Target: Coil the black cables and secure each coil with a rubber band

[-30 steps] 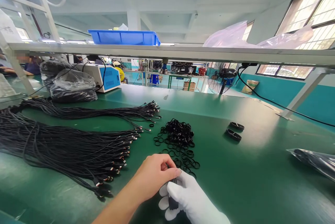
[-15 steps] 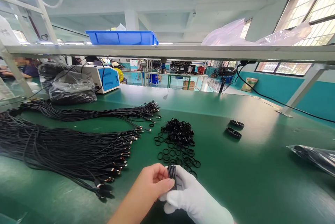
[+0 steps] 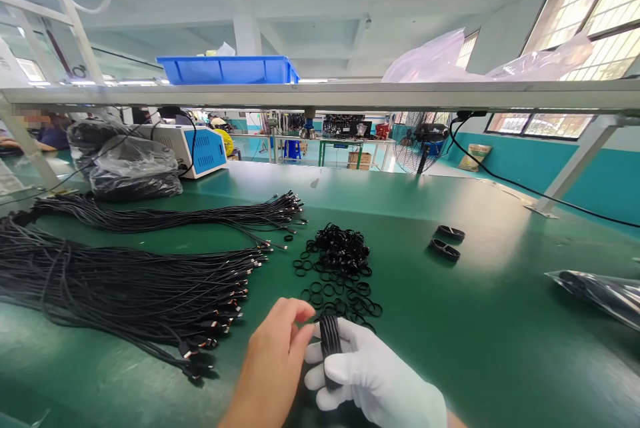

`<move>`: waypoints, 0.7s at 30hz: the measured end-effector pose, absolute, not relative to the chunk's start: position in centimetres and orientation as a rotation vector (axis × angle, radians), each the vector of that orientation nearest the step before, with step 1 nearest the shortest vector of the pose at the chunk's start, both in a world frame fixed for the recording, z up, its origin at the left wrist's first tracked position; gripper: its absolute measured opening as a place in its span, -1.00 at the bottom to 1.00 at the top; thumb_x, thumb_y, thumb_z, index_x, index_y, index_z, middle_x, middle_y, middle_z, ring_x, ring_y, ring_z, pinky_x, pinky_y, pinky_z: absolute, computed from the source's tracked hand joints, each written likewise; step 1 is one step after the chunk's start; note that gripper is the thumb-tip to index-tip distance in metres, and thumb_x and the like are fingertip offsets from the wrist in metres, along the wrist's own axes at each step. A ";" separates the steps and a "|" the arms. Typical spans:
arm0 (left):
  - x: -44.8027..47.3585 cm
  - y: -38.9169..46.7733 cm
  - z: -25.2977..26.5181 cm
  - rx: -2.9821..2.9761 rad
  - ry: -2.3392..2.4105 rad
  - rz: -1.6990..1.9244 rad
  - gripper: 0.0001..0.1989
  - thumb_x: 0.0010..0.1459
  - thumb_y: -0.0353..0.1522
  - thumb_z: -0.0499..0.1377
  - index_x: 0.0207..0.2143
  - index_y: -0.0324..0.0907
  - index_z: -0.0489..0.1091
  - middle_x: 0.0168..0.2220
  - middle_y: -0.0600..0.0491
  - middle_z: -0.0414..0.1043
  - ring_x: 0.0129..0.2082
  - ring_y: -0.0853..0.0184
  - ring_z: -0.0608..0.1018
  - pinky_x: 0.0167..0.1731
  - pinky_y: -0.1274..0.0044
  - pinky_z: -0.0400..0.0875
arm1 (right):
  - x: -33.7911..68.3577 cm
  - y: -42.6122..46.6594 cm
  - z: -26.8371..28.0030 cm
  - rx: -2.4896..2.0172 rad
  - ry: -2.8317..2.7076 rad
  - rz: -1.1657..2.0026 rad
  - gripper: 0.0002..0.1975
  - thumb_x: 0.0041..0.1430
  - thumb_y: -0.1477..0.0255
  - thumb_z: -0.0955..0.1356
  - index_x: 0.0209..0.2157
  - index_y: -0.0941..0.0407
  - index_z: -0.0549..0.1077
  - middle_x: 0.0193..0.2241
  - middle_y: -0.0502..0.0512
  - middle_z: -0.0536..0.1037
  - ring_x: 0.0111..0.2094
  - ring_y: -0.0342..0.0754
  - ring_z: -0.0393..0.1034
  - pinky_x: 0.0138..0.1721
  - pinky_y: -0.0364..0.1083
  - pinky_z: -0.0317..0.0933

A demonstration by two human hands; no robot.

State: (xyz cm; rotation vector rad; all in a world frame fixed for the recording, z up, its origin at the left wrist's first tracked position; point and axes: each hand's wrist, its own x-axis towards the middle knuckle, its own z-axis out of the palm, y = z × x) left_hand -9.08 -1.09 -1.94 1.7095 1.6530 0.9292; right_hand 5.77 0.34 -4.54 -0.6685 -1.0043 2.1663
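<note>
My right hand [image 3: 367, 368], in a white glove, grips a coiled black cable [image 3: 331, 345] between thumb and fingers, its loops stacked side by side. Just left of the coil is my left hand [image 3: 280, 348], bare, its thumb and index finger apart with nothing seen between them. Beyond my hands lies a heap of small black rings [image 3: 343, 249], with more rings scattered on the near side. To the left, a large bundle of straight black cables [image 3: 140, 281] points its metal plugs rightward. A thinner bundle of cables [image 3: 200, 216] lies behind it.
Two coiled cables [image 3: 445, 250] rest on the green table [image 3: 500, 321] to the right, near a clear plastic bag [image 3: 600, 291] of dark contents. A blue and white machine [image 3: 207, 150] and plastic-bagged goods [image 3: 135, 165] stand back left. A shelf beam [image 3: 340, 95] crosses overhead, carrying a blue bin [image 3: 227, 70].
My left hand has let go of the coiled cable and drawn slightly left. My right hand keeps hold of the coil, which now shows more fully.
</note>
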 end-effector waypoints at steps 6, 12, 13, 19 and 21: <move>-8.9 -1.7 -3.2 1.996 1.562 1.088 -0.69 0.04 -0.57 0.02 -0.29 -0.09 0.46 -0.32 0.04 0.47 -0.32 0.27 0.51 -0.30 0.52 0.35 | 5.2 0.1 -4.0 -0.743 -1.070 2.118 -0.54 -0.38 0.49 0.49 -0.32 0.21 0.38 -0.46 0.00 0.39 -0.44 -0.07 0.36 -0.44 -0.14 0.21; -8.7 -1.3 -3.4 1.904 1.625 1.171 -0.76 -0.02 -0.56 0.07 -0.41 -0.09 0.46 -0.43 0.08 0.45 -0.43 0.29 0.50 -0.40 0.52 0.35 | 5.1 0.2 -3.5 -0.743 -1.042 2.146 -0.51 -0.47 0.64 0.48 -0.33 0.20 0.42 -0.41 0.02 0.43 -0.35 -0.06 0.35 -0.36 -0.13 0.20; -8.7 -1.2 -3.4 1.891 1.621 1.190 -0.77 -0.01 -0.56 0.07 -0.44 -0.09 0.45 -0.46 0.09 0.43 -0.45 0.30 0.49 -0.42 0.53 0.34 | 5.1 0.2 -3.5 -0.732 -1.037 2.165 -0.50 -0.47 0.63 0.48 -0.32 0.20 0.42 -0.41 0.02 0.43 -0.34 -0.05 0.36 -0.35 -0.12 0.21; -8.6 -0.9 -3.5 1.765 1.610 1.173 -0.80 -0.04 -0.55 0.07 -0.51 -0.13 0.43 -0.51 0.12 0.40 -0.50 0.34 0.45 -0.47 0.55 0.31 | 5.1 0.4 -4.2 -0.753 -1.074 2.099 -0.53 -0.44 0.67 0.46 -0.33 0.18 0.43 -0.40 0.00 0.45 -0.32 -0.04 0.36 -0.24 -0.07 0.21; -8.6 -0.8 -3.6 1.766 1.605 1.190 -0.79 -0.05 -0.56 0.06 -0.53 -0.13 0.43 -0.52 0.12 0.40 -0.51 0.35 0.44 -0.48 0.56 0.30 | 5.1 0.5 -4.3 -0.761 -1.100 2.062 -0.53 -0.42 0.68 0.45 -0.32 0.18 0.44 -0.41 -0.01 0.45 -0.32 -0.04 0.36 -0.25 -0.08 0.21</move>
